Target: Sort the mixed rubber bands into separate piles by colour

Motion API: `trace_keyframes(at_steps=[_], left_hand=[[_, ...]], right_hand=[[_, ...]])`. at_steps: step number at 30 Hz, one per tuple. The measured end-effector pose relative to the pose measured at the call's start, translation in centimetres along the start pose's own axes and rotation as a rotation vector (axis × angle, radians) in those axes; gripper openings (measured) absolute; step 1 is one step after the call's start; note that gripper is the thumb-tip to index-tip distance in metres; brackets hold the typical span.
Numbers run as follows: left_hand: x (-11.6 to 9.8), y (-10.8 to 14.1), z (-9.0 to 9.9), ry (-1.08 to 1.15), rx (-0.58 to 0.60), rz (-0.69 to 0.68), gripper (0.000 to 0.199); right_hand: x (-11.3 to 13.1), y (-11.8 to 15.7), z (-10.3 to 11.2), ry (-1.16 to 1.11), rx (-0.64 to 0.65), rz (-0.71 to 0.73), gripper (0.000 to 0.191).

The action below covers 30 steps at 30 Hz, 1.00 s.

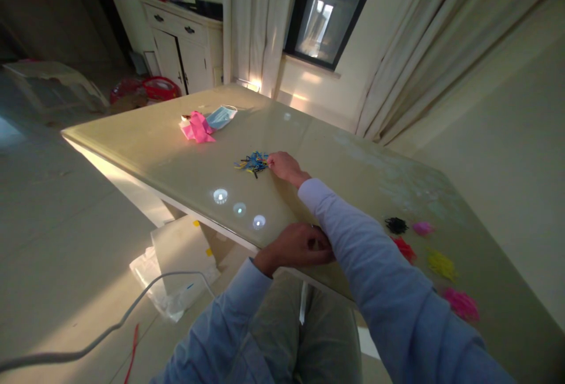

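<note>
A small heap of thin, band-like pieces (253, 162) in blue, black and yellow lies on the glossy table (326, 136). My right hand (285, 166) reaches to the heap's right edge, its fingers pinched together against it; what sits between the fingertips is too small to tell. Close to the near table edge, my left hand (302, 245) is curled with its fingers together, partly behind my right forearm. Whatever it holds is hidden. Right of my forearm lie separate piles of similar pieces: black (396, 225), pale pink (422, 228), red (404, 248), yellow (441, 264) and magenta (461, 304).
Crumpled pink paper (198, 128) and a blue face mask (222, 116) lie toward the table's far left. A grey cable (119, 325) crosses below the near edge, above a floor with a plastic bag (170, 301). A white cabinet (185, 42) stands behind.
</note>
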<state>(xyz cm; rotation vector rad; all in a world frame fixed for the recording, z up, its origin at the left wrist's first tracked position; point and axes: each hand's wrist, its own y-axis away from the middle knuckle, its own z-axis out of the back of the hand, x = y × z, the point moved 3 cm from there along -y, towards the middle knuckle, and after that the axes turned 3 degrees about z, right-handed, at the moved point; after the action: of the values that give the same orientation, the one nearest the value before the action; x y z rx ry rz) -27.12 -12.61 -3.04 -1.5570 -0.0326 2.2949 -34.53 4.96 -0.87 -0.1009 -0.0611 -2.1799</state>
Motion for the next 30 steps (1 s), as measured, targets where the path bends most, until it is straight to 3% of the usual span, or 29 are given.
trace_keyframes(at_steps=[12,20,22,25,30], left_hand=[[0.4,-0.1,-0.1,0.090,-0.019,0.035,0.029],[0.5,0.0,0.1,0.104,-0.120,0.066,0.027],[0.6,0.0,0.1,0.101,-0.141,0.082,0.028],[0.4,0.0,0.1,0.087,-0.148,0.096,0.028],[0.4,0.0,0.2,0.048,-0.151,0.079,0.026]], right_hand=[[-0.5,1.0,-0.2,-0.042,-0.052,0.073,0.025],[-1.7,4.9,0.6,-0.199,-0.165,0.089,0.021],[-2.3,6.8,0.7,-0.344,-0.215,0.042,0.022],[-3.4,10.6,0.6,-0.764,-0.291,-0.101,0.021],[-3.7,19.1,0.2,-1.454,-0.367,-0.377,0.023]])
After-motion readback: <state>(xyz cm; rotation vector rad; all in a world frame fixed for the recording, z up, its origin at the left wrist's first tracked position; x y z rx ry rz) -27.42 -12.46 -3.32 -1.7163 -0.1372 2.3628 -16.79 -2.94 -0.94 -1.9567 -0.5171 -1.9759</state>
